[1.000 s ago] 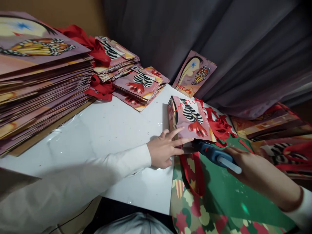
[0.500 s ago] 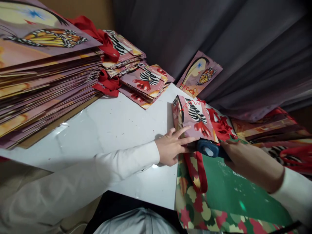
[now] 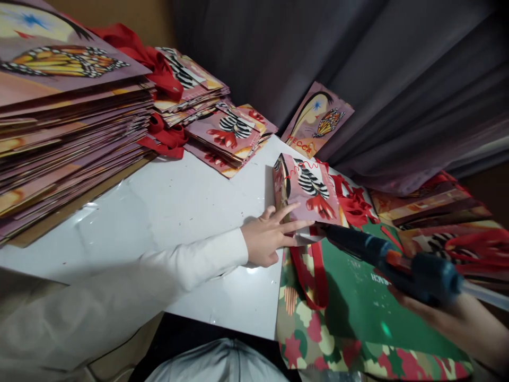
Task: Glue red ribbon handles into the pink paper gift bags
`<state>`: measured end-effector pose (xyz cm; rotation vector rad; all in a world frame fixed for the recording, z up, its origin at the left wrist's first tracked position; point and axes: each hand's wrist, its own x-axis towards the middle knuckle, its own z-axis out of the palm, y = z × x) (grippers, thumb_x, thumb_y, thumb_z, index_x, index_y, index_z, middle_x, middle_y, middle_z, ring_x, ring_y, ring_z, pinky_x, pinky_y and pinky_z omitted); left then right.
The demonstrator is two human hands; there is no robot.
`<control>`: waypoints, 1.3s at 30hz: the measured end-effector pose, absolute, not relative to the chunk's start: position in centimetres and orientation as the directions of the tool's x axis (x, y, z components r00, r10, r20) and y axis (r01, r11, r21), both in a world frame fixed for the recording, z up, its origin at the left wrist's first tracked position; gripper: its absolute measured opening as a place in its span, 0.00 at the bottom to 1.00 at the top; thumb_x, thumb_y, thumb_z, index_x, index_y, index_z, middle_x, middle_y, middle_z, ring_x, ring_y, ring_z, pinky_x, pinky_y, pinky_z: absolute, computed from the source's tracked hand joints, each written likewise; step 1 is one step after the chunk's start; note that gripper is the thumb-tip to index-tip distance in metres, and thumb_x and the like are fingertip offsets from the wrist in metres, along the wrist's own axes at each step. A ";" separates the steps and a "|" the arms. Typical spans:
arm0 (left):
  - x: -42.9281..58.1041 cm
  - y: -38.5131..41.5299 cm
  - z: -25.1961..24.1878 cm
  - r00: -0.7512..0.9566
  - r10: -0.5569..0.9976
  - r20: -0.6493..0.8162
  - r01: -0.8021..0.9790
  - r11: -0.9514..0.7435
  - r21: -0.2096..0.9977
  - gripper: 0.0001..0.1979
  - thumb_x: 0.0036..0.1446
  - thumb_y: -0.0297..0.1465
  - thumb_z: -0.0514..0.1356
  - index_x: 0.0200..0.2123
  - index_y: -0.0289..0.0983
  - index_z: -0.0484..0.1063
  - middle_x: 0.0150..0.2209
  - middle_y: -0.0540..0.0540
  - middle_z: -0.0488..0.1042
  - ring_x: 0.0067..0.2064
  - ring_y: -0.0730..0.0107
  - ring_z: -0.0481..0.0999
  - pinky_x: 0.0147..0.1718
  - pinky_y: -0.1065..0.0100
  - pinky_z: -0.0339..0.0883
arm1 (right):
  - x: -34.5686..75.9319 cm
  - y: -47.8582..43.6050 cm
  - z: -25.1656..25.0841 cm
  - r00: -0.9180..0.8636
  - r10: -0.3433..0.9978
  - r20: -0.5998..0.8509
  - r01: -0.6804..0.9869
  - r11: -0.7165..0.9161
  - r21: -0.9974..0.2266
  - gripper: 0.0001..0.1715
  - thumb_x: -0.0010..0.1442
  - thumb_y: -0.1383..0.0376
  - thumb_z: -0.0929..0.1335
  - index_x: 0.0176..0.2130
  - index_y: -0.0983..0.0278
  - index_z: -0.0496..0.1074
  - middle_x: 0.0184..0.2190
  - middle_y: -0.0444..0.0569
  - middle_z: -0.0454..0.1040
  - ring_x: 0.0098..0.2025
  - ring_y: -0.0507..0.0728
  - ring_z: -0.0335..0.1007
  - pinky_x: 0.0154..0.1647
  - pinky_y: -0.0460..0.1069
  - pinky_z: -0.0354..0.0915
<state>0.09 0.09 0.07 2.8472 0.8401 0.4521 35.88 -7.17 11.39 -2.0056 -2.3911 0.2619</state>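
Observation:
My left hand lies with its fingers spread, the fingertips resting on the near edge of a small printed paper bag with a zebra-striped flower. A flap at the bag's near side shows under the fingers. A dark blue glue gun with an orange part points its nozzle at that near edge. My right hand is wrapped round the gun's handle, partly hidden below it. A pale glue stick sticks out of the gun's back end. Red ribbon handles lie behind the bag.
Tall stacks of flat printed bags fill the left of the white table. Smaller flat bags lie at the back. A printed bag leans against the grey curtain. A green bag covers the table's right side; more bags lie beyond.
The glue gun has turned, now showing its side, with its body and my right hand further right and lower. My left hand still rests on the bag. The view has shifted slightly.

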 end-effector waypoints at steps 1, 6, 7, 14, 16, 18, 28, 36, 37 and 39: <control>0.1 0.1 0.1 0.800 0.551 0.237 0.511 -0.833 0.209 0.32 0.44 0.27 0.59 0.56 0.48 0.72 0.72 0.54 0.47 0.71 0.39 0.37 0.52 0.42 0.58 | 36.4 -7.6 11.0 -0.118 0.987 -0.111 0.970 0.090 -0.225 0.14 0.51 0.49 0.69 0.31 0.53 0.79 0.32 0.49 0.82 0.32 0.67 0.80 0.30 0.56 0.77; 0.0 0.0 0.5 0.802 0.563 0.202 0.529 -0.825 0.198 0.33 0.44 0.25 0.58 0.56 0.48 0.72 0.72 0.53 0.46 0.71 0.38 0.38 0.51 0.43 0.59 | 35.5 -8.1 8.8 0.029 0.987 -0.157 0.913 -0.090 -0.399 0.16 0.49 0.51 0.70 0.30 0.58 0.79 0.32 0.52 0.82 0.33 0.68 0.79 0.35 0.60 0.77; 0.0 0.0 0.5 0.801 0.564 0.199 0.532 -0.824 0.196 0.33 0.44 0.24 0.57 0.56 0.48 0.72 0.72 0.53 0.46 0.71 0.38 0.38 0.51 0.42 0.59 | 34.9 -7.9 8.4 0.004 0.988 -0.151 0.909 -0.066 -0.412 0.16 0.49 0.52 0.70 0.31 0.60 0.79 0.33 0.52 0.82 0.34 0.68 0.79 0.35 0.59 0.77; -0.4 0.2 0.7 0.819 0.543 0.184 0.502 -0.834 0.228 0.39 0.44 0.23 0.56 0.61 0.51 0.66 0.72 0.51 0.47 0.70 0.33 0.39 0.49 0.43 0.61 | 31.4 -4.0 5.8 -0.238 0.964 -0.118 0.787 0.120 -0.605 0.19 0.54 0.51 0.71 0.38 0.64 0.76 0.37 0.52 0.81 0.38 0.62 0.77 0.41 0.55 0.75; -0.5 0.2 0.8 0.827 0.544 0.138 0.511 -0.832 0.217 0.36 0.45 0.23 0.55 0.60 0.50 0.67 0.72 0.49 0.46 0.70 0.30 0.40 0.48 0.42 0.61 | 31.1 -2.7 5.1 -0.293 0.950 -0.106 0.760 0.165 -0.628 0.22 0.53 0.51 0.72 0.41 0.65 0.75 0.39 0.53 0.80 0.40 0.61 0.77 0.44 0.55 0.74; -0.5 0.3 0.9 0.829 0.548 0.107 0.523 -0.829 0.196 0.34 0.47 0.24 0.55 0.60 0.49 0.68 0.72 0.47 0.46 0.69 0.28 0.41 0.48 0.41 0.61 | 31.1 -1.7 4.5 -0.349 0.934 -0.074 0.717 0.215 -0.663 0.25 0.52 0.53 0.73 0.45 0.65 0.74 0.43 0.53 0.79 0.43 0.61 0.76 0.47 0.55 0.72; -0.7 0.4 0.9 0.839 0.535 0.099 0.519 -0.841 0.152 0.33 0.51 0.25 0.55 0.61 0.50 0.68 0.70 0.43 0.51 0.69 0.24 0.39 0.47 0.41 0.62 | 31.2 0.6 3.1 -0.496 0.865 -0.073 0.590 0.274 -0.759 0.16 0.52 0.62 0.71 0.41 0.66 0.72 0.38 0.50 0.77 0.38 0.57 0.73 0.42 0.51 0.71; -0.6 0.5 1.0 0.842 0.534 0.078 0.524 -0.843 0.121 0.32 0.52 0.25 0.53 0.61 0.50 0.67 0.71 0.44 0.48 0.69 0.26 0.38 0.46 0.41 0.63 | 31.5 0.2 4.3 -0.474 0.878 -0.058 0.607 0.278 -0.745 0.15 0.52 0.61 0.70 0.40 0.66 0.71 0.34 0.48 0.76 0.34 0.55 0.70 0.38 0.49 0.69; -0.6 0.4 1.0 0.840 0.536 0.080 0.525 -0.841 0.130 0.32 0.52 0.25 0.53 0.60 0.49 0.68 0.71 0.44 0.48 0.69 0.26 0.38 0.46 0.40 0.62 | 31.7 0.1 4.4 -0.464 0.883 -0.066 0.618 0.270 -0.738 0.15 0.52 0.61 0.70 0.39 0.66 0.71 0.33 0.47 0.75 0.33 0.54 0.69 0.36 0.48 0.69; -0.6 0.4 1.1 0.838 0.538 0.089 0.522 -0.839 0.154 0.31 0.52 0.25 0.54 0.60 0.48 0.69 0.72 0.45 0.47 0.69 0.25 0.38 0.48 0.40 0.61 | 32.0 0.0 4.5 -0.441 0.893 -0.084 0.646 0.251 -0.721 0.15 0.51 0.60 0.71 0.39 0.66 0.71 0.31 0.47 0.75 0.31 0.54 0.69 0.33 0.47 0.69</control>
